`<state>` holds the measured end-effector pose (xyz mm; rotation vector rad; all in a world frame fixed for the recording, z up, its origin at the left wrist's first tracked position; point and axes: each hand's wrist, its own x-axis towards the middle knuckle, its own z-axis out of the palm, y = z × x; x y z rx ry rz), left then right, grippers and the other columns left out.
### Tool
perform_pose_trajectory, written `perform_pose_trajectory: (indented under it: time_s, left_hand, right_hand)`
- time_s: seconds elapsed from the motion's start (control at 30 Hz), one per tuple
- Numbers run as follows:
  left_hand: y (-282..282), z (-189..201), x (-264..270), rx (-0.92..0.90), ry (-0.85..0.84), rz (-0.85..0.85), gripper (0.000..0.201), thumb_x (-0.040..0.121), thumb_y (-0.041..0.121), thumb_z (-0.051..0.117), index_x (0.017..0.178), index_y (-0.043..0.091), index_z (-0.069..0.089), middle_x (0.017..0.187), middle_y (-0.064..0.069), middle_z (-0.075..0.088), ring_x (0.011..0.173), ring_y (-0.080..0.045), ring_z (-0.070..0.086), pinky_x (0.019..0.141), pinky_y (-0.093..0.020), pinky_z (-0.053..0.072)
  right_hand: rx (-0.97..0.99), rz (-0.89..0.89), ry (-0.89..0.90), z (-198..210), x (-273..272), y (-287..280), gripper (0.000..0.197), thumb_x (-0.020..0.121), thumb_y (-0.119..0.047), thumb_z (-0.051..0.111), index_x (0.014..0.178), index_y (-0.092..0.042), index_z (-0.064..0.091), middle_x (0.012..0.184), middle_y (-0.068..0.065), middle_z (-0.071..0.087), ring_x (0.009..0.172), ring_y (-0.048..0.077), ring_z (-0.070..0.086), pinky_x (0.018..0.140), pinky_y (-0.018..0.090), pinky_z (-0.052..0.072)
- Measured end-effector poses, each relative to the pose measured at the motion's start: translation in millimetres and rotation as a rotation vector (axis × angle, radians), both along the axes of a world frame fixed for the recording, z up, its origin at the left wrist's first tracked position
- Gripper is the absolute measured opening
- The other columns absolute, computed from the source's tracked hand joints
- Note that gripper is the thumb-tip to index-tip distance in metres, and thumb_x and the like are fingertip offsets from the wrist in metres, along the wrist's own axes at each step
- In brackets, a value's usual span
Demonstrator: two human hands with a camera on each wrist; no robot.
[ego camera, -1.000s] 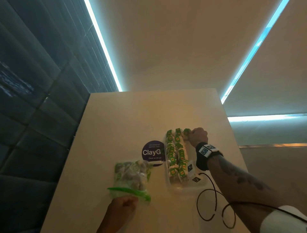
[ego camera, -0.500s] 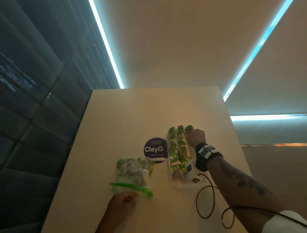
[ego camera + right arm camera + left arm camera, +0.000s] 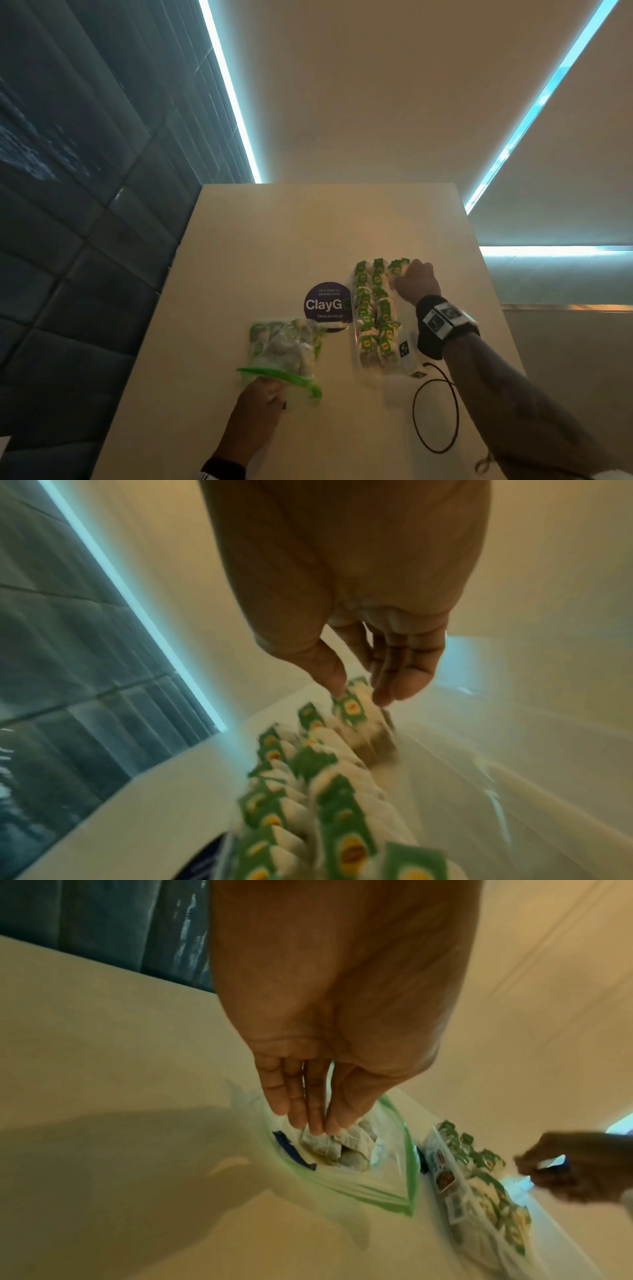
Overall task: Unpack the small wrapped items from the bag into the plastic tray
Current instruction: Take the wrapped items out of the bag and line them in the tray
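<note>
Tray [image 3: 356, 363] mostly filled with tea bags [image 3: 376, 308]; zip bag [image 3: 284, 346] half full; right hand [image 3: 416, 282] pinched one, left hand [image 3: 308, 1112] fingers straight inside bag.

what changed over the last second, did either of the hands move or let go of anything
Little changed. The right hand stayed at the far end of the plastic tray, fingers on the far wrapped items. The left hand stayed at the bag mouth, fingertips on an item inside. Nothing was let go; bag and tray did not move.
</note>
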<state>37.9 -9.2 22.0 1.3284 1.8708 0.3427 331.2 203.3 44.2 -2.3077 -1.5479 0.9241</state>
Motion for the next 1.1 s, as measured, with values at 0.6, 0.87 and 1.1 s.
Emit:
perform_pose_trajectory:
  time_s: [0.6, 0.87, 1.1]
  left_hand:
    - [14.7, -37.5, 16.4, 0.158, 0.227, -0.505, 0.032, 0.064, 0.016, 0.049, 0.082, 0.023, 0.075, 0.077, 0.005, 0.072, 0.071, -0.013, 0.07, 0.065, -0.024, 0.057]
    - [50.0, -3.8, 31.1, 0.123, 0.621, -0.565, 0.06, 0.083, 0.039, 0.053, 0.141, 0.022, 0.045, 0.143, -0.015, 0.049, 0.134, -0.037, 0.039, 0.12, -0.041, 0.016]
    - [52.3, -11.4, 32.9, 0.056, 0.668, -0.538, 0.066, 0.092, 0.051, 0.04, 0.152, 0.031, 0.021, 0.161, -0.002, 0.018, 0.146, -0.027, 0.019, 0.121, -0.047, 0.013]
  right_hand:
    - [0.079, 0.749, -0.045, -0.8, -132.7, -165.1, 0.029, 0.087, -0.009, 0.051, 0.116, -0.013, 0.048, 0.116, 0.01, 0.053, 0.1, 0.034, 0.058, 0.078, 0.043, 0.051]
    - [0.135, 0.716, -0.022, 12.1, -126.9, -171.8, 0.019, 0.088, -0.011, 0.048, 0.105, -0.012, 0.053, 0.111, 0.009, 0.056, 0.097, 0.031, 0.058, 0.076, 0.039, 0.048]
    - [0.126, 0.674, -0.04, 13.7, -128.0, -173.5, 0.014, 0.089, -0.015, 0.05, 0.102, -0.012, 0.054, 0.107, 0.009, 0.056, 0.091, 0.026, 0.054, 0.068, 0.03, 0.037]
